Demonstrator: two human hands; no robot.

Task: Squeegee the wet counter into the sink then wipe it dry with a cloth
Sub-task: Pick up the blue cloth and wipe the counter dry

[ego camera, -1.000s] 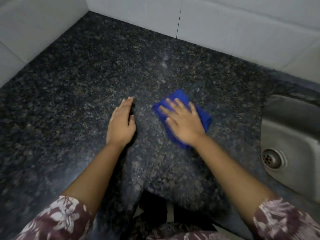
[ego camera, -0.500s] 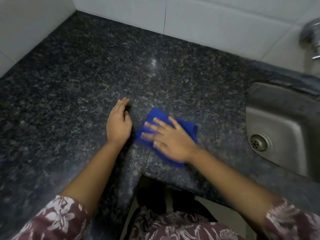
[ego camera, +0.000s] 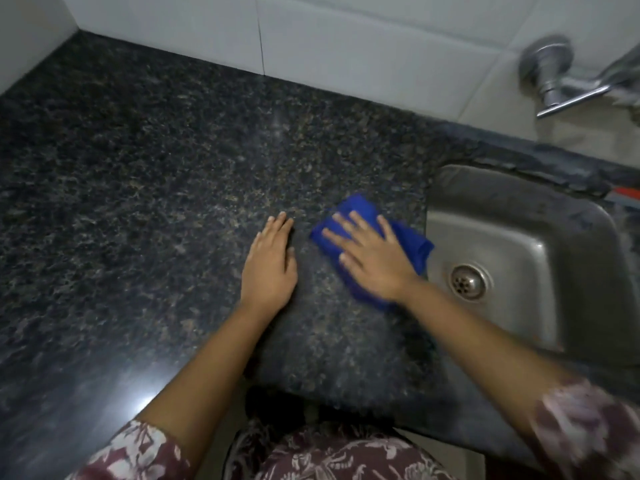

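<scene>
A blue cloth (ego camera: 412, 242) lies on the dark speckled granite counter (ego camera: 156, 188), right at the left edge of the steel sink (ego camera: 540, 237). My right hand (ego camera: 372, 256) presses flat on the cloth with fingers spread, covering most of it. My left hand (ego camera: 270, 265) rests palm down on the bare counter just left of the cloth, fingers together, holding nothing. No squeegee is in view.
The sink's drain (ego camera: 469, 282) sits close to my right wrist. A chrome tap (ego camera: 554, 74) juts from the white tiled wall (ego camera: 346, 36) above the sink. The counter's front edge runs below my forearms. Something red shows at the sink's far right rim (ego camera: 627, 194).
My right hand has slid the cloth to the right, from beside my left hand up to the sink's edge. The view has shifted right, showing more sink and tap.
</scene>
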